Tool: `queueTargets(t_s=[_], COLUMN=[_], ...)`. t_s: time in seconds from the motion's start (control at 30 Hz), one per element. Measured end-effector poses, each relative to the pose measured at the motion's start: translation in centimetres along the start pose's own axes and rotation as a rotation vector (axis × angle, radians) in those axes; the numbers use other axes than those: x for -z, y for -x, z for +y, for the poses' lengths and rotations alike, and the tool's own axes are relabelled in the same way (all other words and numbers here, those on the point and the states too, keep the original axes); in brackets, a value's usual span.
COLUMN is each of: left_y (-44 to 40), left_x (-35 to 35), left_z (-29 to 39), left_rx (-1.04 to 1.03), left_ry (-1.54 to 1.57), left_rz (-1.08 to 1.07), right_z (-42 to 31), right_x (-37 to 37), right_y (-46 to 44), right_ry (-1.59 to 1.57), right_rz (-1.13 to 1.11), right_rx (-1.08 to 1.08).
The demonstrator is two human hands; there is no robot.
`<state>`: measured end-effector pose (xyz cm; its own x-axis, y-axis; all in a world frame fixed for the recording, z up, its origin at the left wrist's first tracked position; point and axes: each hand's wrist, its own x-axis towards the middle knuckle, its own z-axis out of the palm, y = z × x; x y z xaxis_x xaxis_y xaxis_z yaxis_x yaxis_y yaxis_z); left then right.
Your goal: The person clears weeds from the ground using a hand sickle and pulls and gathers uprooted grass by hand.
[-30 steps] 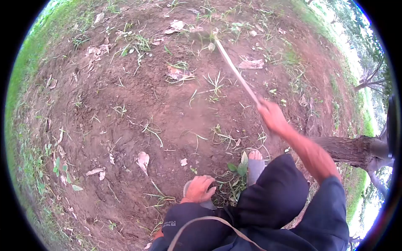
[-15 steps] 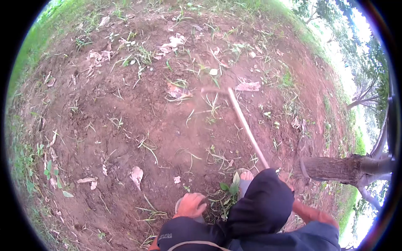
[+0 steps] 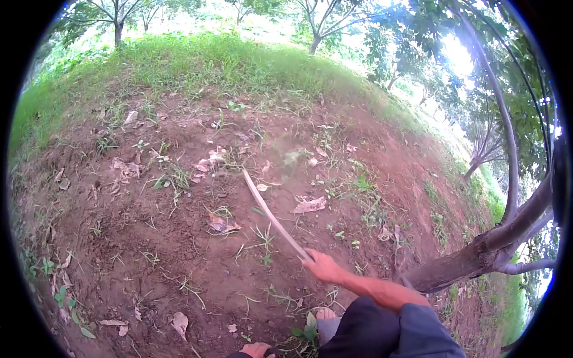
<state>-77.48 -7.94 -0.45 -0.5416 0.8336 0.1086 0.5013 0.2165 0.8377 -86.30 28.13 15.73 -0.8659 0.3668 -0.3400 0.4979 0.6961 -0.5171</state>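
My right hand [image 3: 322, 266] is closed around the near end of a long, pale wooden tool handle [image 3: 271, 218], with the arm stretched forward over the soil. The handle slants away to the upper left, its far end among dry leaves and grass; the tool's head cannot be made out there. At the bottom edge, my left hand [image 3: 256, 349] shows only in part, with curled fingers beside dark clothing. Whatever it may hold is hidden. A bare foot [image 3: 326, 314] rests on the ground beside my dark-trousered knee [image 3: 364, 328].
Reddish soil [image 3: 179, 238] slopes around me, scattered with dry leaves [image 3: 310, 204] and small grass tufts [image 3: 265, 238]. A tree trunk [image 3: 453, 268] leans in close on the right. Taller grass [image 3: 227, 59] and more trees [image 3: 118, 30] stand behind.
The view has tilted up, bringing in the grass and trees. My right hand, earlier hidden behind the knee, has reached forward with the handle. My left hand sits lower in view.
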Motion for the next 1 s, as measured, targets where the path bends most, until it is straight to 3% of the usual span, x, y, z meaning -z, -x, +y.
queueTargets(t_s=[0.17,0.3,0.37,0.4,0.47,0.67,0.73,0.83,0.9,0.97,1.0], left_y=[-0.6,-0.3,0.2,-0.4,-2.3,-1.9,-1.6,-1.0,-0.6,-0.1,0.1], left_x=[2.3,-0.3,-3.1,-2.3,0.2,-0.2,-0.3,-0.2,-0.1,-0.2,-0.3], left_z=[2.3,-1.1,-4.5,-3.6,-1.0,-0.8,-0.9,-0.8,-0.6,-0.3,-0.2], left_rx=[0.038,0.119,0.013,0.045,0.096,0.096,0.091,0.093,0.101,0.110,0.112], left_ry=[0.026,-0.054,-0.018,-0.039,0.028,0.067,0.061,0.051,0.041,0.024,0.013], left_rz=[-0.110,-0.208,-0.364,-0.337,-0.493,-0.343,-0.276,-0.188,-0.139,-0.097,-0.071], right_z=[12.6,16.2,16.2,16.1,16.1,15.3,14.0,7.7,5.4,1.4,0.3], right_x=[-2.9,-3.6,-3.2,-3.1,-2.6,-3.4,-4.3,-4.3,-4.5,-4.3,-5.1], right_y=[14.2,22.0,22.8,22.6,21.6,14.6,9.9,1.2,-4.1,-6.5,-7.6], right_ry=[0.137,0.027,-0.007,-0.015,-0.011,0.069,0.116,0.159,0.069,-0.315,-0.324], right_rz=[0.022,-0.016,-0.037,-0.044,-0.059,-0.059,-0.017,0.035,-0.182,-0.463,-0.477], right_rx=[-0.249,-0.441,-0.497,-0.513,-0.534,-0.507,-0.375,0.016,0.085,-0.013,-0.002])
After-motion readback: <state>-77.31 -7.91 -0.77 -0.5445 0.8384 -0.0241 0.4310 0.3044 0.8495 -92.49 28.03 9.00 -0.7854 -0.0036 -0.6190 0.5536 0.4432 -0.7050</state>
